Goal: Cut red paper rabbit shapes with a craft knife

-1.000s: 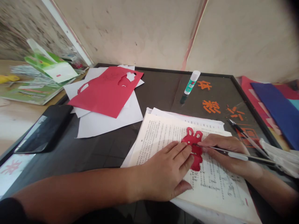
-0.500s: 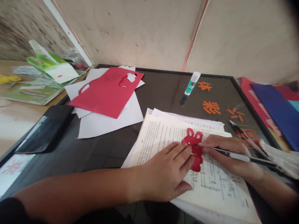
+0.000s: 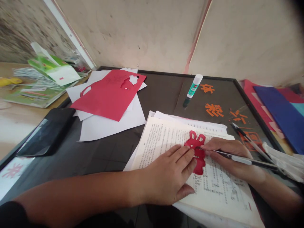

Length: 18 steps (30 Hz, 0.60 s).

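Note:
A red paper cutout with two looped ears (image 3: 199, 139) lies on the printed page of an open book (image 3: 161, 139). My left hand (image 3: 169, 177) rests flat on the page, its fingertips pressing the cutout's left side; it grips nothing. From the right, my right hand (image 3: 232, 156) pinches a slim dark and silver craft knife (image 3: 237, 158), whose tip touches the middle of the cutout. Part of the cutout is hidden under my left fingers.
A glue stick (image 3: 194, 86) stands behind the book, beside orange paper characters (image 3: 213, 110). Red paper with holes (image 3: 106, 95) lies on white sheets at the left, near a black phone (image 3: 46, 131). A pen (image 3: 247, 136) and blue folder (image 3: 277, 110) are at the right.

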Each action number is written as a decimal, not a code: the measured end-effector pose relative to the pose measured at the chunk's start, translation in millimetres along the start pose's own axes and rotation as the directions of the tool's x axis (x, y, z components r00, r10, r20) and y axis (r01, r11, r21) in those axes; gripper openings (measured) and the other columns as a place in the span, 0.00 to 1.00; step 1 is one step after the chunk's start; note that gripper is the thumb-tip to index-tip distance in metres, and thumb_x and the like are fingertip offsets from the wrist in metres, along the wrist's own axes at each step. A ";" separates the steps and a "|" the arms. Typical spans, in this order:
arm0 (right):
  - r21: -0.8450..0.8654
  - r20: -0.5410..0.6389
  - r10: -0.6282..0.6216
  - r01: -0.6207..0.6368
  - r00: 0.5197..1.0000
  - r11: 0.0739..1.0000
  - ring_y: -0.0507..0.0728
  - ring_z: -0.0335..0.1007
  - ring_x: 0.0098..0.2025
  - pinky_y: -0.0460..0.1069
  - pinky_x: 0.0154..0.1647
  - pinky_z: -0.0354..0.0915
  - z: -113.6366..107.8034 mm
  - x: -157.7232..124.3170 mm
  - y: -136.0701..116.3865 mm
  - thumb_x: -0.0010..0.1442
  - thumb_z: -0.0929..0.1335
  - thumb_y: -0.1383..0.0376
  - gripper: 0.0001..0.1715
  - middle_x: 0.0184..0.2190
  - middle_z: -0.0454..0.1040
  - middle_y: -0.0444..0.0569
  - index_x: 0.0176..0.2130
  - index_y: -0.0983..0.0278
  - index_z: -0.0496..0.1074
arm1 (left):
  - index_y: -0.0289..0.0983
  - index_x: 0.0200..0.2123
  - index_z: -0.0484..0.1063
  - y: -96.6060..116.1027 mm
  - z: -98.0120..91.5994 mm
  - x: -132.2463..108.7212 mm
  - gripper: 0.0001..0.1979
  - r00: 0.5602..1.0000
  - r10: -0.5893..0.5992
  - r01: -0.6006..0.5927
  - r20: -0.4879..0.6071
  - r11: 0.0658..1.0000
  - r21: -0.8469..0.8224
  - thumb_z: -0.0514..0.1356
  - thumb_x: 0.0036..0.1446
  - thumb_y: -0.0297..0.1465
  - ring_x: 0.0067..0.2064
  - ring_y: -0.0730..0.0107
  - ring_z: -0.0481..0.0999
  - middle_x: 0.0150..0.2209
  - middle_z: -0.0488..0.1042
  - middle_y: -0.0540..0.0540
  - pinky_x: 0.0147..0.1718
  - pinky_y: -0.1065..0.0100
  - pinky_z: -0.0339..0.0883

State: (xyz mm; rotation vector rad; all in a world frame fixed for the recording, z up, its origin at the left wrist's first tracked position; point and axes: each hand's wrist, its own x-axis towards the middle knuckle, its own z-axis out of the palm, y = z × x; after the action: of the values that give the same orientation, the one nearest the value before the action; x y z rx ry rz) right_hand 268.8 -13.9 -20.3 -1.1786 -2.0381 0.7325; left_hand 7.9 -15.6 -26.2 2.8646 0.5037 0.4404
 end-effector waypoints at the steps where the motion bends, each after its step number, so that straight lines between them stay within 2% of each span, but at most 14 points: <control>1: -0.003 -0.005 -0.003 0.003 1.000 1.000 0.56 0.79 0.36 0.49 0.34 0.74 0.5 0.3 -0.4 0.60 0.71 0.70 0.14 0.36 0.81 0.45 0.43 0.54 0.79 | 0.21 0.60 0.63 0.0 -0.2 0.0 0.31 1.000 0.001 -0.001 0.001 1.000 -0.002 0.52 0.67 0.43 0.65 0.42 0.59 0.62 0.61 0.24 0.65 0.50 0.50; 18: -0.011 0.017 0.005 -0.005 1.000 1.000 0.54 0.78 0.33 0.48 0.35 0.72 1.0 1.7 -5.3 0.61 0.70 0.70 0.12 0.34 0.80 0.45 0.43 0.56 0.79 | 0.21 0.59 0.64 -0.4 1.8 -0.2 0.30 0.999 0.006 -0.005 -0.033 1.000 0.026 0.51 0.67 0.43 0.64 0.42 0.61 0.61 0.63 0.26 0.65 0.50 0.49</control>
State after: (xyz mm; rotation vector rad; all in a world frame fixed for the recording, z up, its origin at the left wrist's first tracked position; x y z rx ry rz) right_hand 264.6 -14.8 -16.6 -1.1884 -2.0567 0.7371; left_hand 8.2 -15.5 -28.0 2.8885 0.5112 0.4866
